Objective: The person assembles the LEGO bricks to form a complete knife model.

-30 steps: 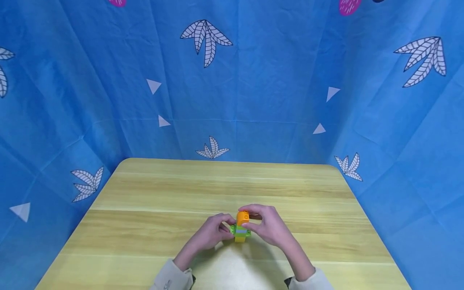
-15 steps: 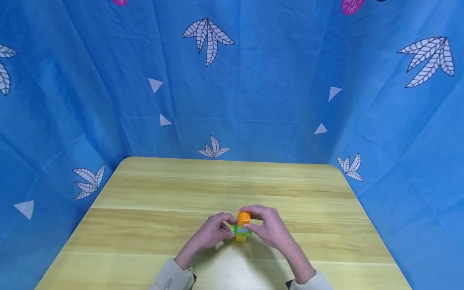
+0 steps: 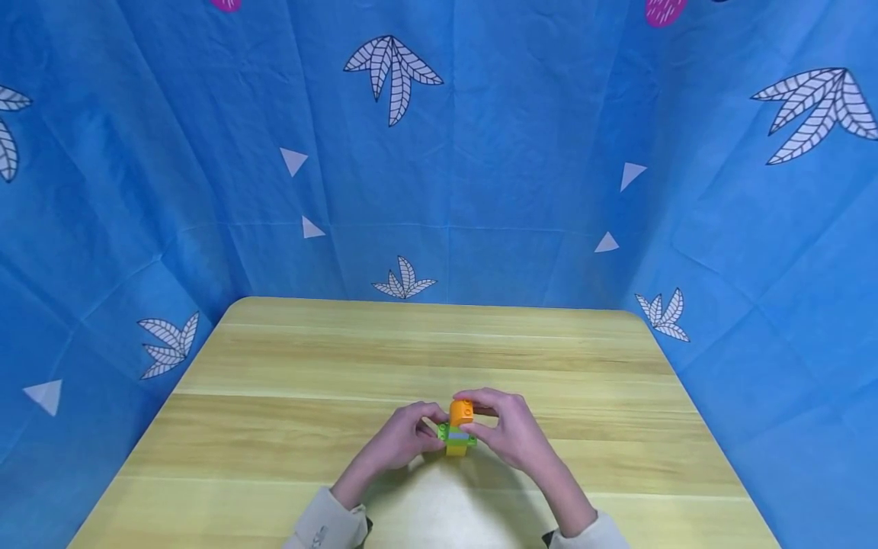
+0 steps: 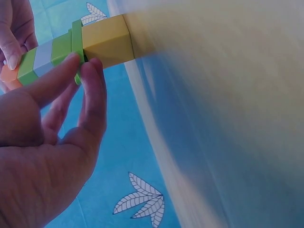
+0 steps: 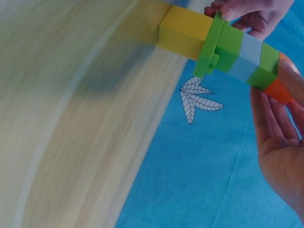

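A small tower of toy building bricks stands upright on the table in front of me. Its yellow brick (image 5: pixel 184 32) is at the bottom, under a wide green plate (image 5: pixel 209 45). Above that come a green brick (image 5: pixel 230 47), a light blue brick (image 5: pixel 247 58), another green brick (image 5: pixel 264 66) and an orange rounded brick (image 3: pixel 460 412) on top. With thumb and fingertip, my left hand (image 3: pixel 400 438) pinches the left end of the green plate. My right hand (image 3: pixel 509 428) grips the orange brick between thumb and fingers, partly covering it in the right wrist view.
The wood-grain table (image 3: pixel 309 358) has rounded far corners. Behind and along both sides hangs a blue curtain (image 3: pixel 521 137) with white leaf prints. Grey sleeves (image 3: pixel 329 522) cover both forearms near the bottom edge.
Both hands keep their hold on the tower. The head view has shifted slightly; otherwise the bricks look the same.
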Demonstrator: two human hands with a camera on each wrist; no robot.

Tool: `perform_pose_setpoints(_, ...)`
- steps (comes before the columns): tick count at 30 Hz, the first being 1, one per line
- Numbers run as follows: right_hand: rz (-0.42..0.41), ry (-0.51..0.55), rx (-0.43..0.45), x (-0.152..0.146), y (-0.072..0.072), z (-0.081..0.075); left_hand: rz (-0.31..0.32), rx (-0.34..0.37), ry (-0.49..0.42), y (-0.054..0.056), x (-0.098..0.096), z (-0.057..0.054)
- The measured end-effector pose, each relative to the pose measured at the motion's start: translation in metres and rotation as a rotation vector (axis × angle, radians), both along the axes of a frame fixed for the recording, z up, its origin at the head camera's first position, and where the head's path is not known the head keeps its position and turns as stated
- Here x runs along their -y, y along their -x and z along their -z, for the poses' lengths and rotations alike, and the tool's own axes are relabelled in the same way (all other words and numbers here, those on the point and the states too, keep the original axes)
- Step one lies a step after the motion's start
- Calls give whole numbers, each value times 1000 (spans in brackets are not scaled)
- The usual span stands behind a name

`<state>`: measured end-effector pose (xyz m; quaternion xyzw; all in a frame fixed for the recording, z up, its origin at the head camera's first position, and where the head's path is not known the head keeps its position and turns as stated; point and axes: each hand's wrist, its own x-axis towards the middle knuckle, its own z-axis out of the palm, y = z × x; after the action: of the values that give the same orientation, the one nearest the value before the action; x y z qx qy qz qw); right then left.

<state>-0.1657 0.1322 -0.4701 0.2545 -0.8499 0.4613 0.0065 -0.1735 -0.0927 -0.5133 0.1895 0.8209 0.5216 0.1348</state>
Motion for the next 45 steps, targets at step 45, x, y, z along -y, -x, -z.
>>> perform_pose_setpoints(45,-2,29,232,-13,1,31,-15,23,-15,-3,-3,0)
